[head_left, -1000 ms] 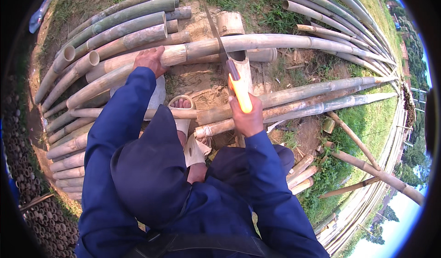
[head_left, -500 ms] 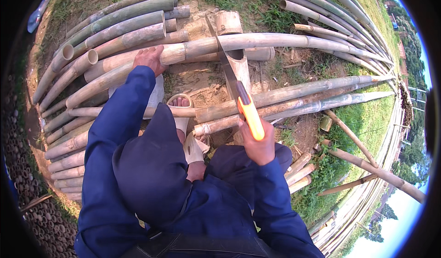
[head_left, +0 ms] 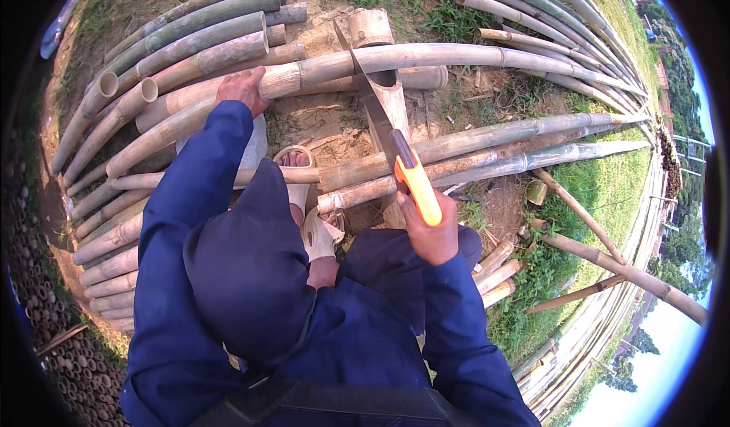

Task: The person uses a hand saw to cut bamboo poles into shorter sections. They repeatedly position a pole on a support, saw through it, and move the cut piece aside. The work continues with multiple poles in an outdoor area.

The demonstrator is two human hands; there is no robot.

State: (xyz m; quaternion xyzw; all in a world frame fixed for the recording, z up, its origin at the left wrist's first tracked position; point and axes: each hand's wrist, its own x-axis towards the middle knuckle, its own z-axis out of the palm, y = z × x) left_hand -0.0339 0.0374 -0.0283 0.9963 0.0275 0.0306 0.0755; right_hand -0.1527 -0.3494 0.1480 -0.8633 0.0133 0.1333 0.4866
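My right hand (head_left: 432,229) is closed round the orange and dark handle of a hand saw (head_left: 376,109). The saw's long blade slants away to the far left and crosses a pale bamboo pole (head_left: 449,54), touching it. How deep the blade sits in the pole cannot be made out. On that pole, left of the blade, my left hand (head_left: 242,91) presses down with its fingers bent over the bamboo. Beneath the pole, near the blade, lies a thick bamboo piece (head_left: 370,28) with an open hollow, supporting it.
Cut bamboo lengths (head_left: 220,35) lie stacked at left. Long poles (head_left: 487,147) stretch rightward before my knees, more (head_left: 532,16) at far right. My sandalled feet (head_left: 315,233) are close below the pole. A crossed bamboo frame (head_left: 608,263) stands at right.
My right hand has drawn the saw slightly back toward me and to the right. My left hand keeps its place on the bamboo pole. The whole view has shifted a little.
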